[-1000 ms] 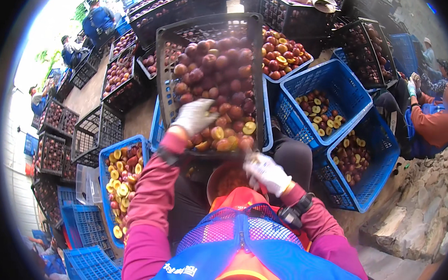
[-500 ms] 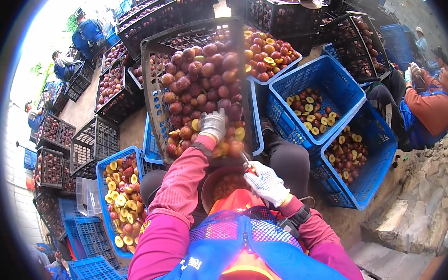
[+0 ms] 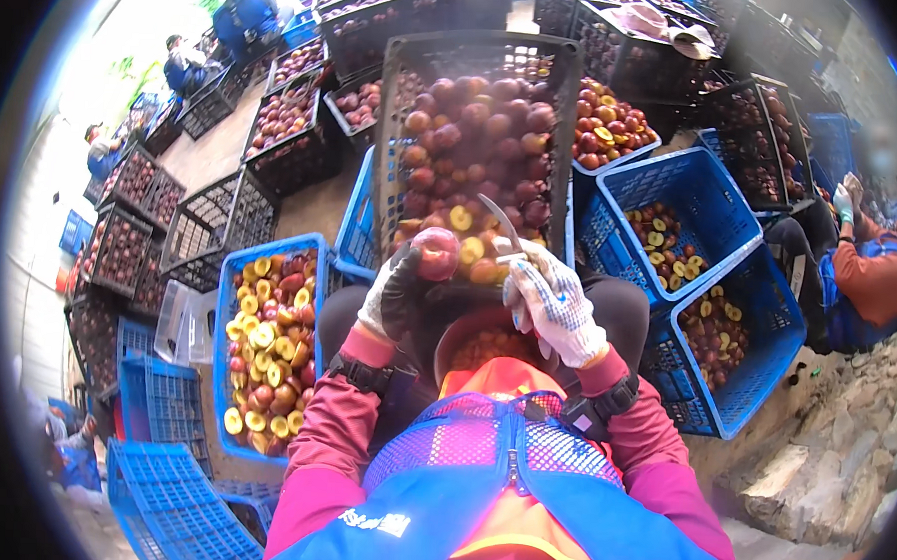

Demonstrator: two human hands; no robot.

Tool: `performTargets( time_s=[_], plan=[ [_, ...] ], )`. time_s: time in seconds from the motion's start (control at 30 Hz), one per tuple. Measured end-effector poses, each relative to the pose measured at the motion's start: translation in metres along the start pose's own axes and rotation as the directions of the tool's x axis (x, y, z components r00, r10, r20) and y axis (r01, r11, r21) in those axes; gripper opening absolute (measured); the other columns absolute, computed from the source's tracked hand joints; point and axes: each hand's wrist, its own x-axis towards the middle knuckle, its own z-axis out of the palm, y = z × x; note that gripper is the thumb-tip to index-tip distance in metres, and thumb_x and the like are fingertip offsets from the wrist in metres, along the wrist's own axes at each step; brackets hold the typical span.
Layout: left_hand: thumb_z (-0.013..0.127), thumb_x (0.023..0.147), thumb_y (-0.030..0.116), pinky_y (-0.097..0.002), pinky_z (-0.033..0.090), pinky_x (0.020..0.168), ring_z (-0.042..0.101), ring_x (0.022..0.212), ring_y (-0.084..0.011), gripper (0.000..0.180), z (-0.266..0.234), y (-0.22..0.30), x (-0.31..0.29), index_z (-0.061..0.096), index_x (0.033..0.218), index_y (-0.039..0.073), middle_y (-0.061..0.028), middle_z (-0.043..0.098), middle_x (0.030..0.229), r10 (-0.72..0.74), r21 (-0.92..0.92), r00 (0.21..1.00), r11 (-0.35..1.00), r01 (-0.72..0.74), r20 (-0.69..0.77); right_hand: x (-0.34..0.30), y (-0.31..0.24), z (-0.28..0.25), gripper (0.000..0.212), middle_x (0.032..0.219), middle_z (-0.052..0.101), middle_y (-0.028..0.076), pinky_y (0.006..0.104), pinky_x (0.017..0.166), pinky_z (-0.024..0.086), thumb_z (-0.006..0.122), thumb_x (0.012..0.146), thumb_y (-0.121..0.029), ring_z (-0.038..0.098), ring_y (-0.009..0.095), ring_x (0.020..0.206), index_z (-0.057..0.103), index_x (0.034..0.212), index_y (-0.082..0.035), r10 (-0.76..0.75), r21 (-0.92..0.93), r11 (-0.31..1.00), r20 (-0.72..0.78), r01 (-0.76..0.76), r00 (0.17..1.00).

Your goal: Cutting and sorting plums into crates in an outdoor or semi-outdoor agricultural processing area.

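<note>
My left hand (image 3: 392, 296), in a white glove with dark fingers, is closed around a whole reddish plum (image 3: 436, 253). A small curved knife (image 3: 501, 222) is gripped in my gloved right hand (image 3: 556, 303), its blade pointing up and left, a short gap from the plum. Behind both hands a tilted black crate (image 3: 392, 147) holds many whole plums (image 3: 485, 126), with a few cut yellow-fleshed ones near its lower end. Between my legs sits a round tub (image 3: 448, 340) containing small orange-brown pieces, too unclear to name; its edge is partly hidden.
At my left stands a blue crate (image 3: 227, 345) full of halved plums. Two blue crates (image 3: 622, 213) at my right hold some halves. Stacked black crates (image 3: 294, 143) of plums lie farther back. A co-worker (image 3: 869, 273) sits at the right, and others work at far left.
My left hand has drawn back from the plums in the black crate and now holds one. My right hand has turned the knife blade upward. The whole view has shifted.
</note>
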Motion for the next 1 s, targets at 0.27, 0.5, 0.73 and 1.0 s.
performTargets(
  time_s=[0.27, 0.5, 0.73, 1.0],
  plan=[
    [0.07, 0.09, 0.088, -0.0412, 0.061, 0.099, 0.072, 0.114, -0.0238, 0.098, -0.044, -0.028, -0.056, 0.06, 0.151, 0.011, -0.0075, 0.071, 0.13, 0.002, -0.158, 0.999, 0.987, 0.006, 0.049, 0.022, 0.019, 0.106, 0.04, 0.103, 0.075, 0.014, 0.0372, 0.072, 0.058, 0.063, 0.115, -0.022, 0.071, 0.022, 0.079, 0.064, 0.15, -0.001, -0.351, -0.235, 0.902, 0.087, 0.362, 0.932],
    [0.072, 0.103, 0.07, -0.0424, 0.055, 0.114, 0.07, 0.124, -0.0229, 0.079, -0.033, -0.026, -0.066, 0.065, 0.146, 0.004, -0.0078, 0.073, 0.135, 0.072, -0.143, 0.991, 0.988, -0.056, 0.109, 0.021, 0.07, 0.138, 0.042, 0.125, 0.078, 0.025, 0.0494, 0.088, 0.062, 0.063, 0.115, -0.027, 0.078, 0.045, 0.103, 0.065, 0.148, -0.001, -0.324, -0.592, 0.747, 0.074, 0.302, 0.943],
    [0.07, 0.105, 0.068, -0.0403, 0.056, 0.105, 0.068, 0.114, -0.0193, 0.071, -0.064, -0.05, -0.054, 0.069, 0.134, 0.003, -0.0071, 0.073, 0.126, 0.13, 0.032, 0.991, 0.991, -0.13, 0.022, 0.015, 0.107, 0.138, 0.035, 0.111, 0.081, 0.024, 0.0492, 0.08, 0.063, 0.062, 0.115, -0.03, 0.079, 0.043, 0.092, 0.07, 0.139, -0.006, -0.267, -0.596, 0.756, 0.097, 0.271, 0.959],
    [0.076, 0.106, 0.055, -0.0339, 0.056, 0.093, 0.068, 0.104, -0.0162, 0.055, -0.075, -0.061, -0.035, 0.071, 0.129, 0.005, -0.0061, 0.074, 0.115, 0.309, 0.68, 0.951, 0.704, -0.207, -0.031, 0.016, 0.117, 0.132, 0.032, 0.105, 0.08, 0.023, 0.0491, 0.079, 0.063, 0.059, 0.115, -0.028, 0.079, 0.042, 0.092, 0.071, 0.129, -0.003, 0.033, -0.757, 0.645, 0.167, 0.107, 0.985]
  ],
)
